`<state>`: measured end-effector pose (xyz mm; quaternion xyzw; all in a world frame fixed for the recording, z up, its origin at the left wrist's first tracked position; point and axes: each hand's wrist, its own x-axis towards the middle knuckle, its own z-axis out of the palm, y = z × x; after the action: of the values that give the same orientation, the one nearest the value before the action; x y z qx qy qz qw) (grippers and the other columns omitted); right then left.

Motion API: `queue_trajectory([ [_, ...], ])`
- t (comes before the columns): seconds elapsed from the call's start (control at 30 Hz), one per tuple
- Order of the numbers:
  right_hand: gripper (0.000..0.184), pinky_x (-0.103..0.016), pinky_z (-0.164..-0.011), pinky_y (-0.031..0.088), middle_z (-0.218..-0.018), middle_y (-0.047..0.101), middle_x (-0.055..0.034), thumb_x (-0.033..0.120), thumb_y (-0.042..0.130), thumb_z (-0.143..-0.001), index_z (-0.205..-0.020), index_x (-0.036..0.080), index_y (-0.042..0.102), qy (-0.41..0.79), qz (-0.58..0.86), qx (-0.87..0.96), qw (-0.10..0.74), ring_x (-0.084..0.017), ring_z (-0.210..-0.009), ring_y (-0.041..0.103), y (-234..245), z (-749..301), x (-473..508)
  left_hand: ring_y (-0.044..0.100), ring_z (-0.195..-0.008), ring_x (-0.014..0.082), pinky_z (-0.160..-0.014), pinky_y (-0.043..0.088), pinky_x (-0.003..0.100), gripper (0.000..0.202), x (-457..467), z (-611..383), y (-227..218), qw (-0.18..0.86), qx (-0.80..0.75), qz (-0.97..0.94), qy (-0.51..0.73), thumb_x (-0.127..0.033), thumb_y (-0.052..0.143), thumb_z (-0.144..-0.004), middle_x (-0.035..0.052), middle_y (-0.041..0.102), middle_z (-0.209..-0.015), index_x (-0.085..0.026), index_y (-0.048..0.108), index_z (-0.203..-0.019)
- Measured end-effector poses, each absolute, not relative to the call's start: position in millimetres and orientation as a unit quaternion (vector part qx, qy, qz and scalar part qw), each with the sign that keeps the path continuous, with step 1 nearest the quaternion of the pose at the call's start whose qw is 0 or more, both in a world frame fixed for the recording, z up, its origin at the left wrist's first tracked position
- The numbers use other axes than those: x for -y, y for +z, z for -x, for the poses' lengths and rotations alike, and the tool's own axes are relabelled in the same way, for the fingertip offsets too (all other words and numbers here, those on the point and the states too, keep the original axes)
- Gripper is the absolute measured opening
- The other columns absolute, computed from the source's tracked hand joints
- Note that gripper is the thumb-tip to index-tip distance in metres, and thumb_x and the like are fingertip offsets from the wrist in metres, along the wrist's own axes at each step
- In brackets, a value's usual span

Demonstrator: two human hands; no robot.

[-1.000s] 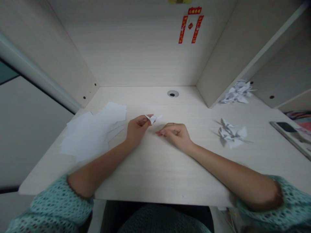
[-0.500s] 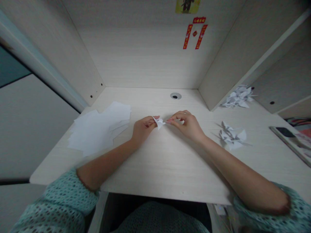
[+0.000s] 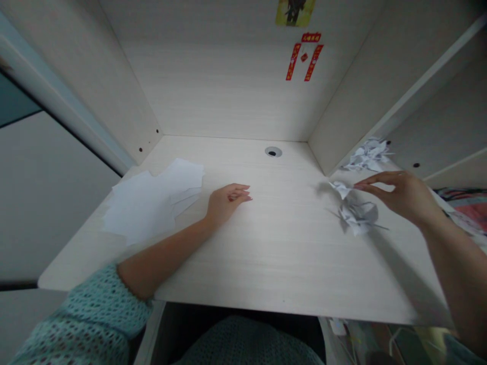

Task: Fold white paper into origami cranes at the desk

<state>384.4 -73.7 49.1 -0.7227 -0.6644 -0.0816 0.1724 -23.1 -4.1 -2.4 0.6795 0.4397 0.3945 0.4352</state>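
Observation:
My right hand pinches a small folded white paper crane by one thin point. It is just behind a small pile of similar folded papers on the right side of the desk. My left hand rests at the middle of the desk, fingers partly curled and a little apart, with nothing in it. To its left lies a spread stack of flat white paper sheets.
Farther back on the right, another heap of folded white papers sits by the upright partition. A round cable hole is near the back panel. Red paper strips are stuck on that panel.
My right hand has carried the paper crane from the desk's middle to beside the right pile. The left hand has let go of it and stays in place.

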Motion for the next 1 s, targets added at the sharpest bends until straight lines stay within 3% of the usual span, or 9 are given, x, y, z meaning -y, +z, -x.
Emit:
queue_trajectory([
  [0.23,0.015,-0.029,-0.066,0.045,-0.086,0.075,-0.0065,0.036,0.066,-0.076,-0.081,0.024,0.074,-0.037,0.731,0.649,0.207,-0.021,-0.078,0.067,26,-411,82,0.069,-0.082,0.0169,-0.076,0.052,0.028,0.031,4,23,-2,0.428,-0.445,-0.681,0.394,-0.041,0.071,-0.072,0.0042,0.074,-0.090,-0.021,0.070,-0.096],
  [0.43,0.018,-0.035,-0.082,0.044,-0.088,0.073,-0.0075,0.041,0.067,-0.077,-0.085,0.026,0.072,-0.115,0.663,0.687,0.272,-0.024,-0.086,0.064,26,-402,81,0.069,-0.080,0.0166,-0.076,0.052,0.028,0.031,6,23,0,0.429,-0.447,-0.677,0.397,-0.042,0.071,-0.072,0.0045,0.074,-0.088,-0.021,0.070,-0.095],
  [0.73,0.019,-0.038,-0.088,0.041,-0.088,0.073,-0.0090,0.040,0.063,-0.080,-0.081,0.024,0.073,-0.131,0.637,0.735,0.191,-0.026,-0.089,0.061,16,-396,81,0.069,-0.080,0.0163,-0.074,0.051,0.027,0.030,6,22,1,0.428,-0.455,-0.679,0.386,-0.043,0.071,-0.072,0.0045,0.074,-0.087,-0.021,0.071,-0.092],
  [1.0,0.014,-0.039,-0.086,0.041,-0.088,0.074,-0.0096,0.040,0.065,-0.077,-0.081,0.028,0.072,-0.125,0.655,0.717,0.203,-0.027,-0.089,0.063,6,-417,92,0.068,-0.078,0.0157,-0.073,0.050,0.026,0.029,6,22,3,0.420,-0.463,-0.680,0.384,-0.043,0.070,-0.072,0.0041,0.074,-0.086,-0.021,0.071,-0.091],
])
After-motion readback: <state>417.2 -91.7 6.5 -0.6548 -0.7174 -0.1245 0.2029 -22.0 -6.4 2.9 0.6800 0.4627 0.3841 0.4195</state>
